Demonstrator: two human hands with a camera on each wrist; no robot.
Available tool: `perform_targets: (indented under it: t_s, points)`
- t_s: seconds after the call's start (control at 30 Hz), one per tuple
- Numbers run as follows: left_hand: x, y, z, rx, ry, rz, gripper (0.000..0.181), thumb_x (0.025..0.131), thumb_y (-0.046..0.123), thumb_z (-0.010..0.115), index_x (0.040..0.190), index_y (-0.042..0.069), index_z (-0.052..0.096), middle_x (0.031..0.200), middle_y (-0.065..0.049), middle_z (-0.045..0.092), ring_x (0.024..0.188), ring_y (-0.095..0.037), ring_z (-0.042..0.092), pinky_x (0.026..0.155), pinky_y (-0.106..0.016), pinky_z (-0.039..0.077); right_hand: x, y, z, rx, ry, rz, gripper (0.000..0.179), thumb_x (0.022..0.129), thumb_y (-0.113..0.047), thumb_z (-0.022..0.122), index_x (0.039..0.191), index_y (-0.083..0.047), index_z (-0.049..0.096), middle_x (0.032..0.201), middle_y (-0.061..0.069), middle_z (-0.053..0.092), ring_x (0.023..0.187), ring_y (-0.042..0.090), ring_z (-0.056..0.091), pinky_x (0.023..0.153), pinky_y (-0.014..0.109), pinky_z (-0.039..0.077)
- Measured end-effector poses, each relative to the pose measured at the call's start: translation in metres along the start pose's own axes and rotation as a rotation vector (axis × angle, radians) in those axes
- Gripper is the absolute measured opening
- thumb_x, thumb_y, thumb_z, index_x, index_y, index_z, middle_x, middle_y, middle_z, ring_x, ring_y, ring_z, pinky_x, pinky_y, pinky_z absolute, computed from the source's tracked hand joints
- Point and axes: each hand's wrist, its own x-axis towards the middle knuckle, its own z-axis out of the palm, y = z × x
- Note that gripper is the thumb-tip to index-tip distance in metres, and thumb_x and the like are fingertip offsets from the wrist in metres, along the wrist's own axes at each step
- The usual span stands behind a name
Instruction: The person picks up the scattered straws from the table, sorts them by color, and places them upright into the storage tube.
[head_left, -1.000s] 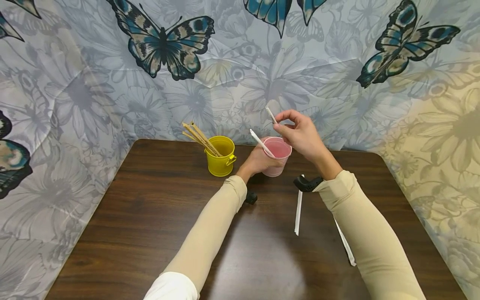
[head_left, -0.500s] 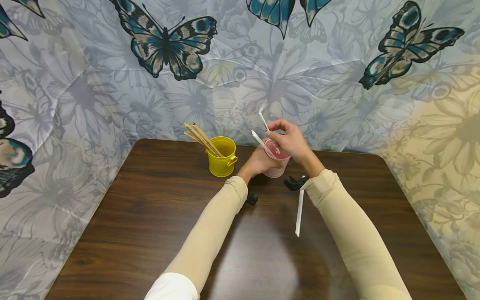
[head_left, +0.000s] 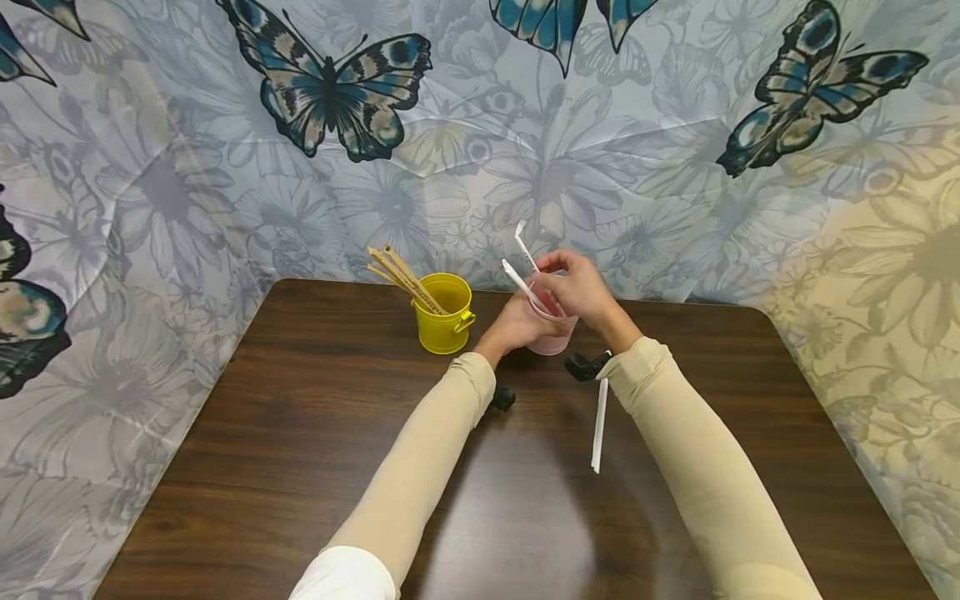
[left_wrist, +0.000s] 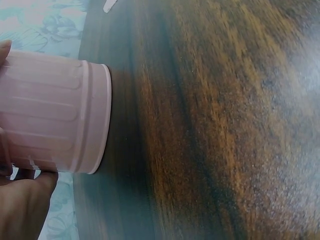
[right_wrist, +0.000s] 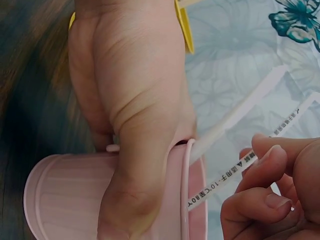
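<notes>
My left hand (head_left: 517,323) grips a pink bucket (right_wrist: 70,182) round its side, thumb across the front. In the left wrist view the ribbed wall and base of the pink bucket (left_wrist: 45,110) show close up. My right hand (head_left: 581,292) pinches a white wrapped straw (right_wrist: 222,177) with printed lettering, its lower end inside the bucket mouth and its upper end bent. Another white straw (head_left: 516,277) leans out of the bucket beside the left hand. The bucket's inside is mostly hidden by the hands.
Left of the hands stands a yellow bucket (head_left: 444,333) with several tan patterned straws (head_left: 408,279) leaning out. A white straw (head_left: 600,425) lies on the dark wooden table (head_left: 300,433) near the right wrist. A butterfly-printed cloth (head_left: 480,167) hangs behind the table.
My right hand has moved left and down, bringing the pinched straw from above the pink bucket into its mouth. The left hand still holds the bucket in nearly the same place.
</notes>
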Motion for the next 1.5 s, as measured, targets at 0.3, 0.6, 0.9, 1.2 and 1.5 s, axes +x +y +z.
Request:
perform_targets:
  t_s: [0.3, 0.6, 0.9, 1.2, 1.5]
  points:
    - [0.002, -0.002, -0.001, 0.007, -0.005, 0.005, 0.083, 0.074, 0.006, 0.088, 0.146, 0.006, 0.045, 0.137, -0.015, 0.063, 0.128, -0.033, 0.059, 0.112, -0.027, 0.047, -0.005, -0.002, -0.004, 0.018, -0.015, -0.008, 0.032, 0.095, -0.017, 0.071, 0.122, 0.0, 0.064, 0.121, 0.017, 0.066, 0.086, 0.011, 0.059, 0.069, 0.019, 0.05]
    - [0.004, -0.001, 0.0, -0.047, -0.017, 0.039, 0.084, 0.072, 0.0, 0.087, 0.145, 0.007, 0.046, 0.139, -0.016, 0.062, 0.131, -0.039, 0.057, 0.111, -0.026, 0.047, -0.022, -0.004, -0.019, -0.039, -0.057, -0.027, 0.033, 0.096, -0.021, 0.069, 0.123, -0.003, 0.064, 0.126, 0.017, 0.065, 0.095, 0.013, 0.059, 0.07, 0.02, 0.051]
    - [0.004, 0.0, -0.002, -0.004, 0.009, 0.0, 0.085, 0.072, 0.007, 0.09, 0.145, 0.011, 0.048, 0.138, -0.01, 0.062, 0.125, -0.026, 0.061, 0.107, -0.026, 0.05, -0.054, 0.001, -0.039, -0.149, -0.157, -0.101, 0.025, 0.098, -0.014, 0.064, 0.12, -0.002, 0.064, 0.116, 0.015, 0.069, 0.072, 0.009, 0.064, 0.064, 0.023, 0.055]
    - [0.001, 0.0, 0.003, -0.018, 0.043, -0.017, 0.085, 0.067, 0.005, 0.093, 0.141, 0.013, 0.052, 0.132, -0.009, 0.066, 0.12, -0.022, 0.063, 0.106, -0.027, 0.05, -0.095, 0.02, -0.05, -0.255, -0.305, -0.131, 0.018, 0.096, -0.016, 0.071, 0.112, -0.012, 0.067, 0.104, 0.009, 0.071, 0.065, 0.009, 0.06, 0.06, 0.024, 0.053]
    - [0.0, -0.002, 0.004, -0.031, 0.065, -0.033, 0.087, 0.067, 0.002, 0.092, 0.143, 0.014, 0.051, 0.131, -0.01, 0.066, 0.121, -0.026, 0.063, 0.108, -0.035, 0.05, -0.122, 0.061, -0.045, -0.305, -0.383, -0.122, 0.021, 0.093, -0.006, 0.07, 0.113, -0.01, 0.069, 0.089, 0.005, 0.068, 0.06, 0.007, 0.055, 0.058, 0.024, 0.05]
